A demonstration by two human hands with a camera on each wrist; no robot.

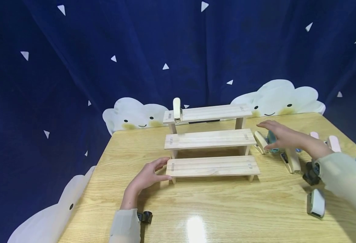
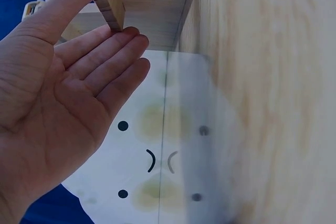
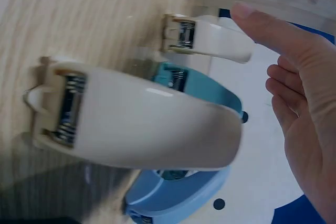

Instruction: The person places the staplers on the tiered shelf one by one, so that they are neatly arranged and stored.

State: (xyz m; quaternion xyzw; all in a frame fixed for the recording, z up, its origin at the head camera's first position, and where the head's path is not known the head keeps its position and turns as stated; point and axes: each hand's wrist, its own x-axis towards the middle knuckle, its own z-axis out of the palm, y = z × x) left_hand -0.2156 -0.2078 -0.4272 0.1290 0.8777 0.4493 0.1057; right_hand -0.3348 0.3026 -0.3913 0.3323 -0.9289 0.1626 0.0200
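Hovering by a cream stapler [image 1: 260,141]: R grip [image 1: 284,136]; L grip [image 1: 149,173] on the shelf unit [image 1: 211,138].
L grip's at approx 8 o'clock on the unit, thumb & fingers either side of the btm tier's [image 1: 214,167] L end, pinching it. R grip's spread, holding nothing, thumb tip right nr that cream stapler, which sits just beside the unit at 3 o'clock. Next to it a teal stapler [image 3: 210,90], then a second cream stapler [image 3: 163,119] & a blue stapler [image 3: 181,195], all bunched nr the R grip. Up at 11 o'clock, a third cream stapler [image 1: 177,108] on the top tier's [image 1: 214,112] L end. White stapler [image 1: 316,202] on the surface [image 1: 211,199] at 4 o'clock, pink stapler [image 1: 334,143] farther out at 3. Dk blue curtain [image 1: 135,40] w/ white triangles across 12 o'clock.
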